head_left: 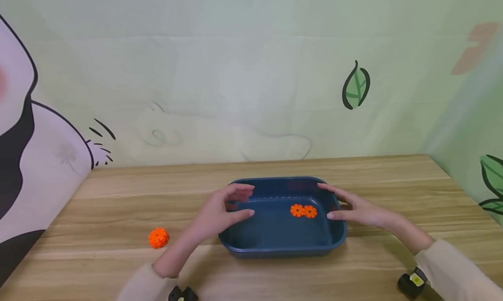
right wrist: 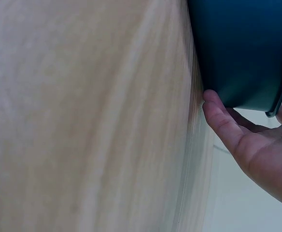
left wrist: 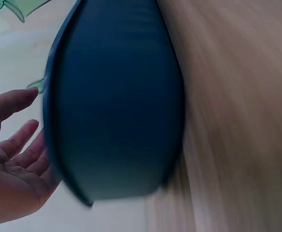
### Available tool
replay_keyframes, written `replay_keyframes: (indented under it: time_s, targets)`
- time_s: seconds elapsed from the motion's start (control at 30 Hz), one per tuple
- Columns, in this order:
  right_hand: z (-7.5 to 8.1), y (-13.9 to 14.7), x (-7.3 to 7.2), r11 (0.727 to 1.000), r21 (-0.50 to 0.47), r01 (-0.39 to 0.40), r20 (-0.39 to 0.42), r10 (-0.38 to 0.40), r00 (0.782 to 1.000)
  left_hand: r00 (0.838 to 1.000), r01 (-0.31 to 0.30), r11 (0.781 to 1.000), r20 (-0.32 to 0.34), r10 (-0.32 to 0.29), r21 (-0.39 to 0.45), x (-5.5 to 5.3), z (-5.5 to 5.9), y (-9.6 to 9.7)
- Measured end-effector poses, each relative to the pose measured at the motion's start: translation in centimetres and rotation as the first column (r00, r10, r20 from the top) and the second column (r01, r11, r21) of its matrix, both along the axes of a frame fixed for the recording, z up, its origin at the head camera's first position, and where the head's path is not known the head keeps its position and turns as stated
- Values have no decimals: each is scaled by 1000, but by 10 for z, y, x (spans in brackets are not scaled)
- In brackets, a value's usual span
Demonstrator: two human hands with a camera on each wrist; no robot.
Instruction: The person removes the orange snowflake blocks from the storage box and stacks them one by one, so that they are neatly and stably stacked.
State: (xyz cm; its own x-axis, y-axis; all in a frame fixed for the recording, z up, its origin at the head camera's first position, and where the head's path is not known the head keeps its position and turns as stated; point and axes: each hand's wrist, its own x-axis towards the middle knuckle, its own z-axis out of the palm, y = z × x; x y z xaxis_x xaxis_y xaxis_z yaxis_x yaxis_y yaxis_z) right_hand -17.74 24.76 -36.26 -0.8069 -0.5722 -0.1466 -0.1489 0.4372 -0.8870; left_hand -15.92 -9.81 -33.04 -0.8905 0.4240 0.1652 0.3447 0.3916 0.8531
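A dark blue plastic basin (head_left: 275, 250) stands on the wooden table. Inside it, toward the right, lie two orange notched discs (head_left: 303, 211), side by side and touching. My left hand (head_left: 224, 209) hovers at the basin's left end, thumb and fingers spread apart, holding nothing. In the left wrist view, the basin's outer wall (left wrist: 117, 106) hides part of its fingers. My right hand (head_left: 359, 208) holds the right end, its thumb over the inner side. From the right wrist, one finger (right wrist: 220, 116) shows against the outer wall near the base.
A small stack of orange notched discs (head_left: 158, 237) sits on the table (head_left: 98, 205) left of my left forearm. Behind the table rises a pale green wall (head_left: 251, 96) with printed leaves. A small black device (head_left: 411, 285) is at my right cuff.
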Motion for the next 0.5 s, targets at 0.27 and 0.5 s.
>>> replay_keyframes:
  time_s: [0.27,0.5]
  targets:
    - [1,-1,0,1000,3,-3,5,3,1000,997,79,997,-6,-79,-3,-8,-5,43]
    - [3,-1,1,1000,2,-3,15,3,1000,994,108,994,31,-107,-19,-15,-7,70]
